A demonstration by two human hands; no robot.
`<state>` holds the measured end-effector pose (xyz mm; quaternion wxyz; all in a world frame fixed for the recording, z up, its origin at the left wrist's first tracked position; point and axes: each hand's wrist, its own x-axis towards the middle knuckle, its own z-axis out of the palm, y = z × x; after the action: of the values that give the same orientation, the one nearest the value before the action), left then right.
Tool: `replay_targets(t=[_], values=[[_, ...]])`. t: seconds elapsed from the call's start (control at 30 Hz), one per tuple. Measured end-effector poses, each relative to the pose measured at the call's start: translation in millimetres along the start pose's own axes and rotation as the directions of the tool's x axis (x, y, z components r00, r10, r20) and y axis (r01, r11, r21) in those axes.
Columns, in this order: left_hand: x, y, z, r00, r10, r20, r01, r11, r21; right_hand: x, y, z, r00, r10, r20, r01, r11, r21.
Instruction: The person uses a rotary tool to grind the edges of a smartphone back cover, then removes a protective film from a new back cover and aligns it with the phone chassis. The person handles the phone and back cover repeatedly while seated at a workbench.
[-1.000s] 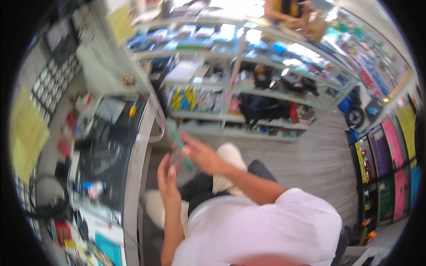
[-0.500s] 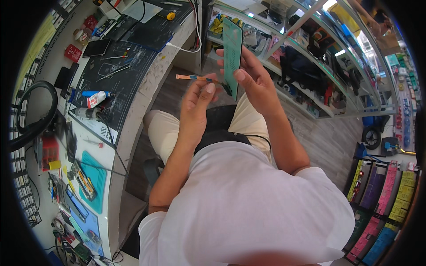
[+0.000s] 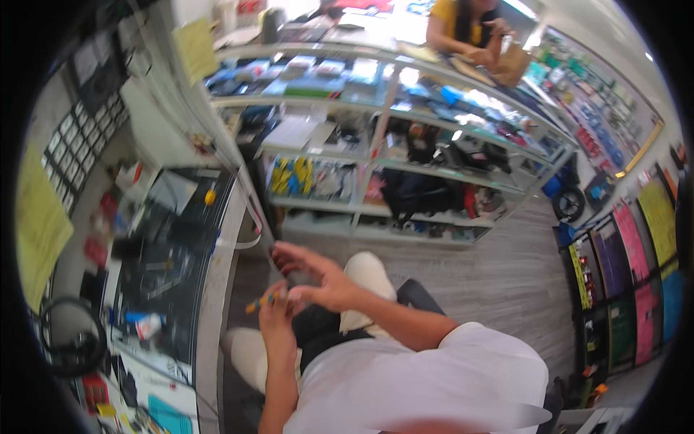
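Observation:
My right hand (image 3: 318,276) grips a thin flat panel, like a phone screen (image 3: 277,265), by its edges. The panel is now nearly edge-on and blurred, so its face is hidden. My left hand (image 3: 277,315), close below and to the left, pinches an orange flex cable (image 3: 259,301) at the panel's lower end. The cable's free end sticks out to the left past my fingers. Both hands are above my lap, just off the edge of the workbench.
On the left stands a workbench with a dark mat (image 3: 163,275), a white-and-blue tube (image 3: 148,327) and a black ring-shaped object (image 3: 72,336). Ahead is a glass display case (image 3: 376,130); a person in yellow (image 3: 452,29) stands behind it. A rack of coloured cards (image 3: 625,267) is at right.
The view has swung upward, bringing the display case and the person behind it into sight. The panel has turned from showing its green face to nearly edge-on. Both hands keep their hold.

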<state>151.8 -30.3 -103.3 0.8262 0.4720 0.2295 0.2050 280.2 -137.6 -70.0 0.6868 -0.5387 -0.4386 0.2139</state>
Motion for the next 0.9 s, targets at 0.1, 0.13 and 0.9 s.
replay_targets(t=[0.1,0.13,0.9], values=[[5,-3,-1,0.997,-0.064,0.053,0.066,0.997,-0.035,-3,-2,-4,0.995,0.082,-0.054,-0.080,0.996,0.036],[7,-6,-2,0.994,-0.086,0.068,0.090,0.994,-0.069,-4,-3,-5,0.995,0.079,-0.066,-0.076,0.996,0.037],[10,-37,2,0.814,-0.423,0.398,0.569,0.719,-0.399,-26,-4,-20,0.992,-0.058,-0.108,0.070,0.992,0.107]])
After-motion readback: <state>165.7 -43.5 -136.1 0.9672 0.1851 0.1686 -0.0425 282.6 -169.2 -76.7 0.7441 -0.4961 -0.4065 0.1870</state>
